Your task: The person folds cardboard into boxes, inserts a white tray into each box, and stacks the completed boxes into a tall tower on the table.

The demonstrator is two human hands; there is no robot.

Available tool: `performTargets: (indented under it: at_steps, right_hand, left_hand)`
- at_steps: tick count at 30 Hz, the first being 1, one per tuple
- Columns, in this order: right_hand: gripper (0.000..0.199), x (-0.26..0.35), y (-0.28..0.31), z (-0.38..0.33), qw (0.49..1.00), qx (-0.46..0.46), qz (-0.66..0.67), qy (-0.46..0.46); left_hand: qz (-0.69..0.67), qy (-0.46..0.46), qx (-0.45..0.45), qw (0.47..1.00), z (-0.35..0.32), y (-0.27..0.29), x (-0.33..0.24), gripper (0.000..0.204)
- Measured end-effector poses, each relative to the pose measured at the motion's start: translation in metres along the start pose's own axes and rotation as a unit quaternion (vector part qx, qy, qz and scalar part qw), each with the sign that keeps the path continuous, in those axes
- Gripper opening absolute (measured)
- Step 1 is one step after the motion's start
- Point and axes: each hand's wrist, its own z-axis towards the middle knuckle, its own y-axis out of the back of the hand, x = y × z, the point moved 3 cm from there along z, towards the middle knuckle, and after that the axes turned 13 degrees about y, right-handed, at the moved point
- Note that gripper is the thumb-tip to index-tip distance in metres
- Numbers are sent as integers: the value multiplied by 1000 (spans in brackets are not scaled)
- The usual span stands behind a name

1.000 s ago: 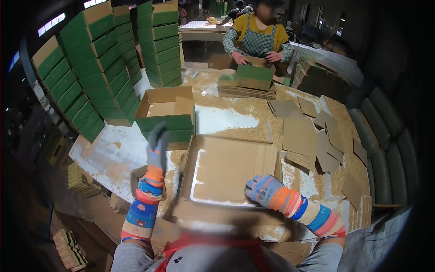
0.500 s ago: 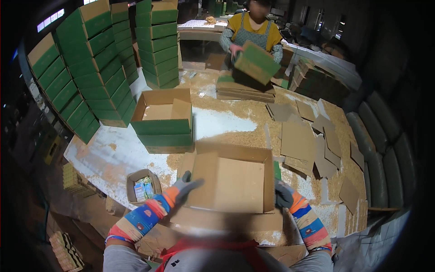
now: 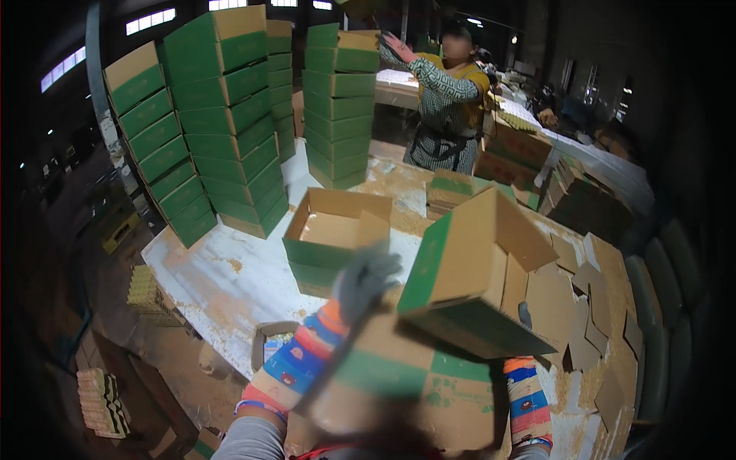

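An open green-and-brown cardboard box [image 3: 460, 326] is tilted up above the near side of the table. My right hand [image 3: 525, 313] grips its right side; a grey-gloved fingertip shows over the wall, and the rest of that hand is hidden. My left hand [image 3: 369, 280], in a grey glove and slightly blurred, is off the box to its left, fingers stretched out. Beneath both lies brown cardboard with a green band [image 3: 376, 381], close to my body. Just beyond my left hand stands another open green box [image 3: 322, 261], a flap folded into it.
Tall stacks of green boxes [image 3: 230, 130] line the table's far left. Loose cardboard sheets [image 3: 594, 307] cover the right side. A small carton of packets [image 3: 264, 345] sits near my left forearm. Across the table, a co-worker [image 3: 448, 100] raises both arms toward a stack.
The box I handle has gone from level to tilted and raised, shifting right. My left hand has let go of it. The co-worker's arms have risen from a held box toward the stacks.
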Motion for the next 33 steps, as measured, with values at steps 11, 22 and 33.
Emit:
performTargets:
  at_steps: [11, 22, 33]
  right_hand:
    - [49, -177, -104, 197, 984, 94, -128, 80]
    - [48, -128, -79, 79, 542, 175, -753, 328]
    - [47, -91, -62, -221, 262, 383, -873, 149]
  left_hand:
    - [297, -144, -318, 889, -21, 229, -86, 64]
    - [747, -278, -87, 598, -106, 47, 9, 41]
    - [845, -66, 233, 476, -188, -16, 149, 25]
